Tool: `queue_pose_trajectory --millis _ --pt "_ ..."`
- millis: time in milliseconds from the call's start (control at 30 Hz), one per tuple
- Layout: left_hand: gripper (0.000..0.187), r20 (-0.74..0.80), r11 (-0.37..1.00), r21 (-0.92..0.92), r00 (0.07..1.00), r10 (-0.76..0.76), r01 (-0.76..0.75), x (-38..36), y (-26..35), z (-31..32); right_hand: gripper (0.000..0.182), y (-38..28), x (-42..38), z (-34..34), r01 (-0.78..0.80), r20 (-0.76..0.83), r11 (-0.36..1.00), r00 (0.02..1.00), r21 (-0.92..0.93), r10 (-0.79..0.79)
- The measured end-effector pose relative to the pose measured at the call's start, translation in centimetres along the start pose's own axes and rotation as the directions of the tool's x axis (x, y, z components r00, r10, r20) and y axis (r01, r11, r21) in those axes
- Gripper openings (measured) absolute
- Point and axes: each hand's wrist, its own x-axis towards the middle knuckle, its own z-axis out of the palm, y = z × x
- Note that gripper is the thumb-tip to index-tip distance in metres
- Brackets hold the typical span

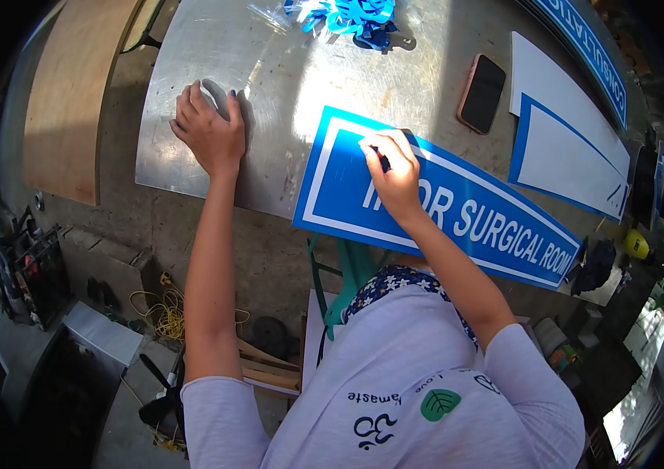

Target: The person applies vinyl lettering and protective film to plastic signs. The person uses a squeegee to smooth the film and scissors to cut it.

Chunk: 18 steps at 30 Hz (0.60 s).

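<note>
A blue sign (468,205) with a white border and white lettering, "...OR SURGICAL ROOM", lies across the near edge of the metal table. Over its left part is my right hand (396,173), which hides some letters. Its fingers are curled and pinched together above the sign, and what they hold, if anything, is hidden. My left hand (212,134) rests on the bare metal tabletop (273,164), left of the sign. The fingers there are slightly bent, with the thumb spread apart and nothing held.
Crumpled blue and clear strips (355,17) lie at the far side. A phone (481,93) sits beyond the sign, near white-and-blue panels (570,156) and a stacked "CONSULTATION" sign (594,55). A wooden board (74,102) stands left; yellow cord (166,313) lies below.
</note>
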Motion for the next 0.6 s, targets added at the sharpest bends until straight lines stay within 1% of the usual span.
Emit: queue_pose_trajectory --millis 33,67,100,167,233,300,367,433,600 --pt "0.059 0.012 1.0 0.006 1.0 0.009 -0.009 0.0 0.0 0.0 0.007 -0.1 -0.7 0.5 -0.025 -0.007 1.0 1.0 0.001 0.025" --pt "0.059 0.008 1.0 0.004 1.0 0.009 -0.009 0.1 0.0 0.0 0.009 0.1 -1.1 1.0 0.018 -0.032 0.999 0.999 -0.031 -0.019" --pt "0.059 0.006 1.0 0.003 1.0 0.01 -0.01 0.1 0.0 0.1 0.009 0.4 -1.3 1.2 0.003 -0.035 1.0 0.999 -0.028 -0.004" --pt "0.058 0.042 1.0 -0.007 0.999 0.024 -0.024 0.0 0.0 0.0 0.011 0.8 -1.7 1.4 0.119 -0.042 0.989 0.992 -0.091 -0.123" --pt "0.057 0.038 1.0 -0.005 0.999 0.025 -0.025 0.1 0.0 0.0 0.012 1.0 -1.8 1.3 0.111 -0.032 0.987 0.993 -0.119 -0.116" --pt "0.056 0.056 0.999 -0.016 0.998 0.036 -0.035 0.1 -0.1 0.0 0.013 1.0 -1.6 0.9 0.252 0.057 0.948 0.968 -0.193 -0.245" --pt "0.057 0.038 0.998 -0.058 0.998 0.043 -0.04 0.1 -0.2 0.1 0.015 1.0 -1.5 1.0 0.256 0.058 0.948 0.967 -0.189 -0.249" --pt "0.056 0.057 0.998 -0.047 0.998 0.038 -0.035 0.0 -0.2 0.2 0.016 1.0 -1.5 1.0 0.296 0.044 0.926 0.955 -0.234 -0.294" --pt "0.056 0.057 0.997 -0.062 0.997 0.049 -0.045 0.1 -0.2 0.1 0.02 1.1 -1.6 0.9 0.298 0.074 0.919 0.954 -0.257 -0.289"
